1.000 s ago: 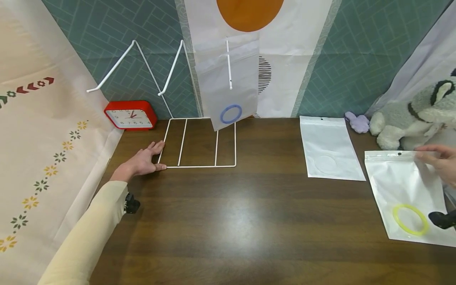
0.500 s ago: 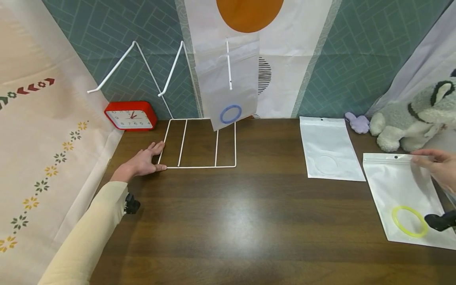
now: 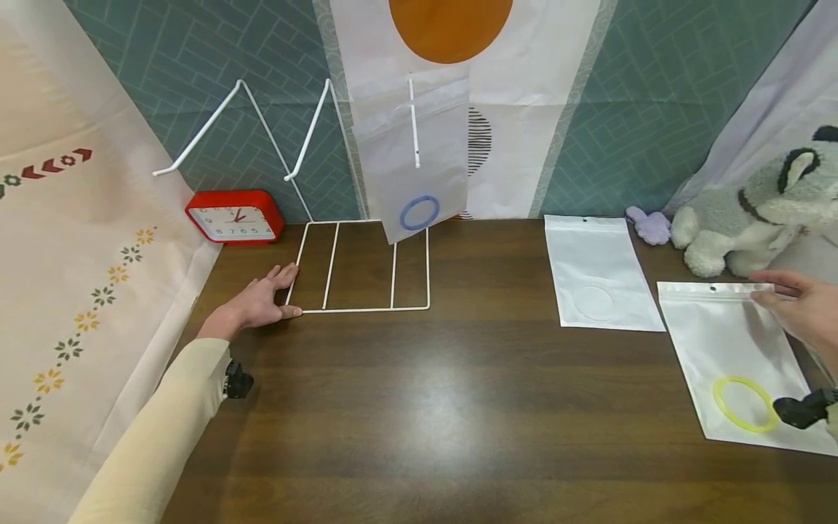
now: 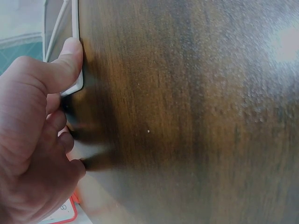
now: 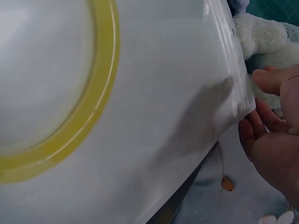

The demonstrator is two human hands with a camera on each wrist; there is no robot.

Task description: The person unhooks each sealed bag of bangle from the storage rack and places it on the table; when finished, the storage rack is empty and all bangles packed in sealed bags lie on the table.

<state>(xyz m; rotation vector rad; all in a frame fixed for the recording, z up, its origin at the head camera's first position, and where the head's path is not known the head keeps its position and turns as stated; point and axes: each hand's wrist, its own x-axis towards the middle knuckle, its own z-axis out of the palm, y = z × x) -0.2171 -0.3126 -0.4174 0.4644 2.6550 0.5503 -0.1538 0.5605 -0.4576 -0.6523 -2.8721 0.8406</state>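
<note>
In the head view my left hand [image 3: 258, 297] grips the near-left corner of a white wire display rack [image 3: 366, 311], thumb on the front bar and fingers along the left side. The left wrist view has my thumb over the rack's corner [image 4: 77, 86]. A translucent zip bag [image 3: 372, 145] with a blue ring [image 3: 420, 212] hangs from one of the rack's hooks. At the right, my right hand [image 3: 801, 306] is at the upper right corner of a white zip bag [image 3: 713, 327] with a yellow ring [image 3: 745, 404]. Its thumb is parted from the fingers, which touch the bag's corner [image 5: 250, 105].
Another white zip bag [image 3: 599, 258] with a pale ring lies left of the yellow-ring bag. A red clock [image 3: 234, 217] stands behind my left hand. Beyond the right hand sit a grey plush toy [image 3: 753, 204] and a small purple plush [image 3: 648, 225]. Patterned cloths line the back and left.
The yellow-ring bag has shifted slightly left and settled lower. My right hand has moved a little left with its thumb parting from the fingers. My left hand keeps its place on the rack.
</note>
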